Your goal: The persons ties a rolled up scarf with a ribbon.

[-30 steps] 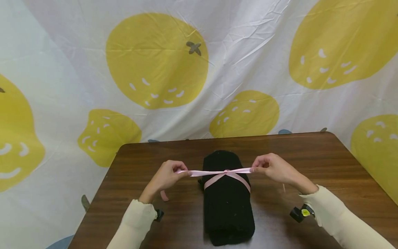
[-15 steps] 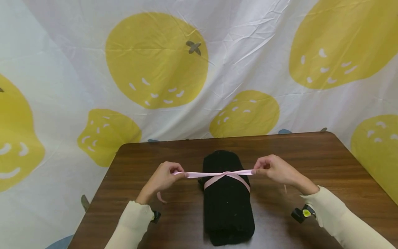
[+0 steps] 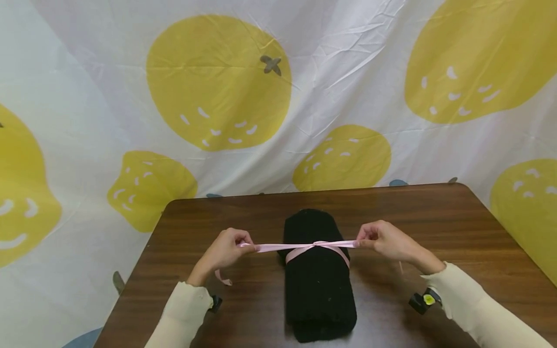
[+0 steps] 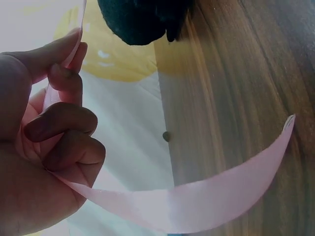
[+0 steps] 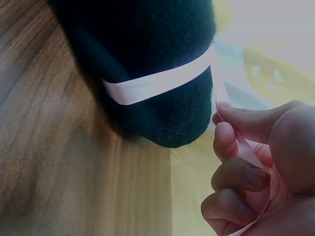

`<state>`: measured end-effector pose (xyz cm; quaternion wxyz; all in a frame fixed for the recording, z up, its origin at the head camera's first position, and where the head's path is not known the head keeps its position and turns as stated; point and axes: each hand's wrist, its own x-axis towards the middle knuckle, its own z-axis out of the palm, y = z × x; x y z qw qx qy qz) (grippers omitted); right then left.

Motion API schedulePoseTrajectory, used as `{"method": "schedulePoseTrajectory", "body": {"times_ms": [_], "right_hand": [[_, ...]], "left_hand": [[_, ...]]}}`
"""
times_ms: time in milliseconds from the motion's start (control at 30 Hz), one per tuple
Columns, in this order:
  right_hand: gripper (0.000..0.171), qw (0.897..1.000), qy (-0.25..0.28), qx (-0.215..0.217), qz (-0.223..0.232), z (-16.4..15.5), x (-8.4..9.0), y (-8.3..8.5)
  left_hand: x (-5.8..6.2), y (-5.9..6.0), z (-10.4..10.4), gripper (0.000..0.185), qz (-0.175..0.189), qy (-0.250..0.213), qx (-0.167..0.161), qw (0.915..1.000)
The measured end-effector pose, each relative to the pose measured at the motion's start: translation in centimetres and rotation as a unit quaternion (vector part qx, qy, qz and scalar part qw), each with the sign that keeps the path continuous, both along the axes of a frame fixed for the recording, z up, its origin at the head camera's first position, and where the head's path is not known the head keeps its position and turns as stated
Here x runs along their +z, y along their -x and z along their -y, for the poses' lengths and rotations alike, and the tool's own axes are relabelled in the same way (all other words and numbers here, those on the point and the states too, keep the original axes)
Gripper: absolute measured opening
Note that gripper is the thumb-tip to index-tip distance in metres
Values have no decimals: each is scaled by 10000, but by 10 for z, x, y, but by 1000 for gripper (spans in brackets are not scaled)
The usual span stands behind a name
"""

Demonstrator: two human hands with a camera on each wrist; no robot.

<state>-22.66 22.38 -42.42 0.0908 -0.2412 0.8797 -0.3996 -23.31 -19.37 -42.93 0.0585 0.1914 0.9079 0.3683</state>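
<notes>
Ribbon (image 3: 304, 246) ends pinched taut in both hands' fingers (image 3: 252, 247), knotted over black roll (image 3: 317, 285).

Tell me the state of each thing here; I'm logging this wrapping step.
Black rolled cloth: rolled up, lying on the table, ribbon-wrapped.
Pink ribbon: crossed once on top of the roll, ends pulled taut sideways.
Left hand: pinches the left ribbon end.
Right hand: pinches the right ribbon end.
Wooden table: bears the roll.
</notes>
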Motion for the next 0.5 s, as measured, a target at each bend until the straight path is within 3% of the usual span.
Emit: {"method": "schedulePoseTrajectory", "body": {"times_ms": [200,500], "right_hand": [[8,9999,-4,3,144,-2,-6,1],[9,9993,207,23,313,-5,2,-1]], "left_hand": [[-4,0,0,18,95,-17,-25,10000],[-4,0,2,18,164,-221,111,9996]]}}
